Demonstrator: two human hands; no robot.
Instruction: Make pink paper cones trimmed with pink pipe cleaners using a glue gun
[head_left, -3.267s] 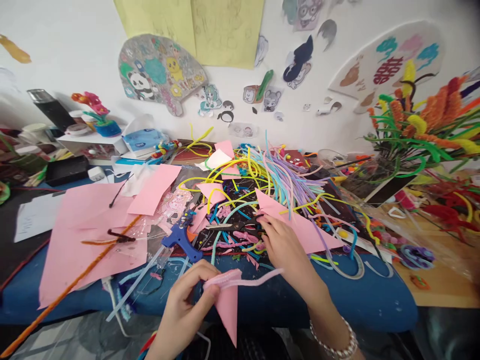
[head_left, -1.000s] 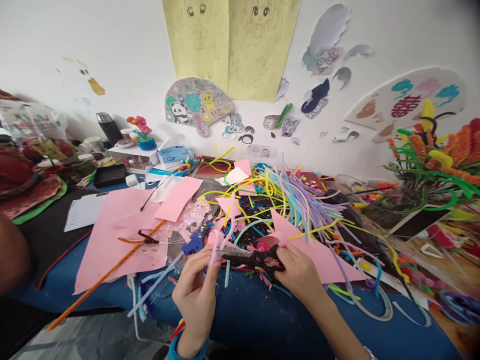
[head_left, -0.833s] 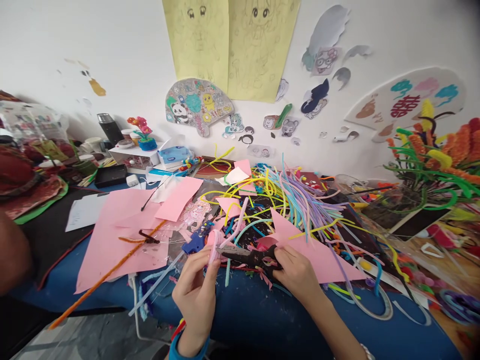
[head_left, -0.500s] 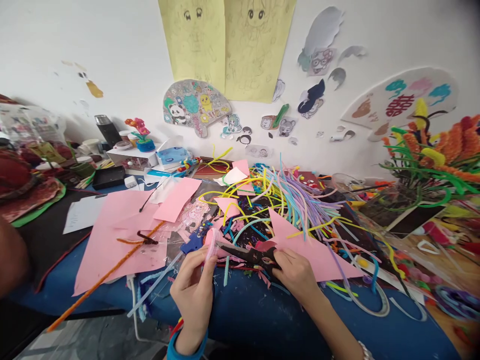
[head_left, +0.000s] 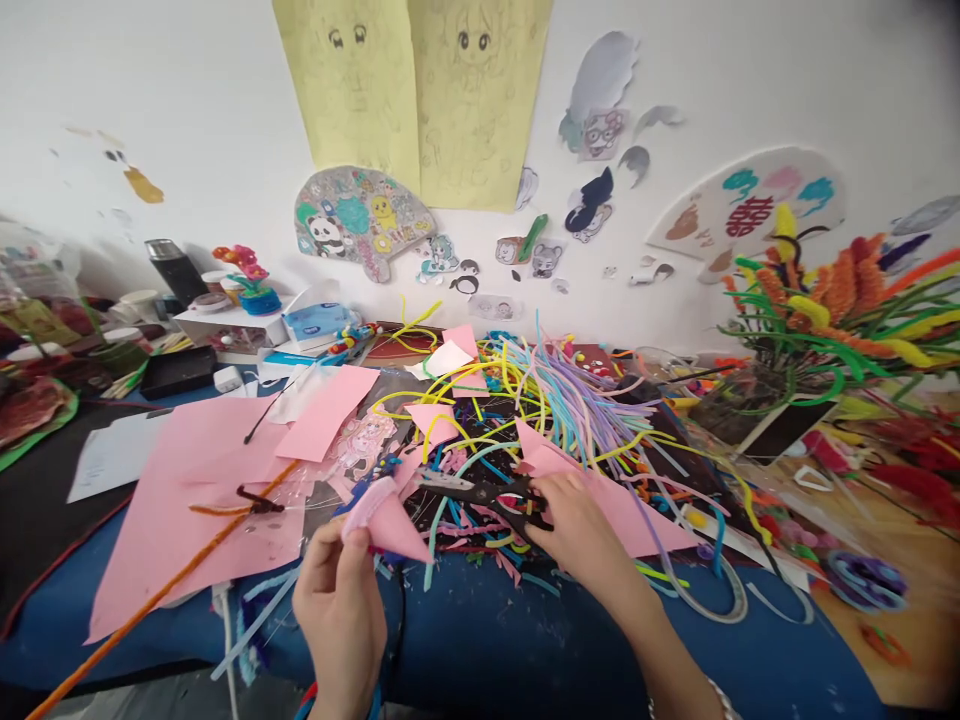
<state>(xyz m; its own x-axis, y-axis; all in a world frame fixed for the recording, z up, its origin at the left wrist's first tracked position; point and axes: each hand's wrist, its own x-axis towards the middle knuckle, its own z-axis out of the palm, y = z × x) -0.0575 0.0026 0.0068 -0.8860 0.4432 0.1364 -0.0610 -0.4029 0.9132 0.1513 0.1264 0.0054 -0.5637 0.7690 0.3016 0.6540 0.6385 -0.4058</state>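
My left hand [head_left: 339,600] pinches a small pink pointed piece [head_left: 397,528], paper or felt, with a pale pink fuzzy strip [head_left: 367,503] along its upper left edge. Black-handled scissors [head_left: 491,493] are gripped in my right hand [head_left: 577,525], blades towards the left. The blade tips stay a little apart from the held piece, above and to its right. Close behind the scissors lies a larger pink sheet [head_left: 637,515] with a pointed corner. Beneath both hands are tangled pipe cleaners and scraps, partly covered by the scissors.
A bundle of pastel pipe cleaners [head_left: 585,400] lies at the back. Pink sheets [head_left: 202,500] and an orange pipe cleaner stem [head_left: 165,580] cover the left. At right stands a bunch of fuzzy flowers [head_left: 832,310]. A black tray [head_left: 178,372] and a thermos [head_left: 174,268] are back left.
The pink piece has turned so its flat face shows, and my left hand has moved left and down. The scissor blades have come away from it. The view has shifted right.
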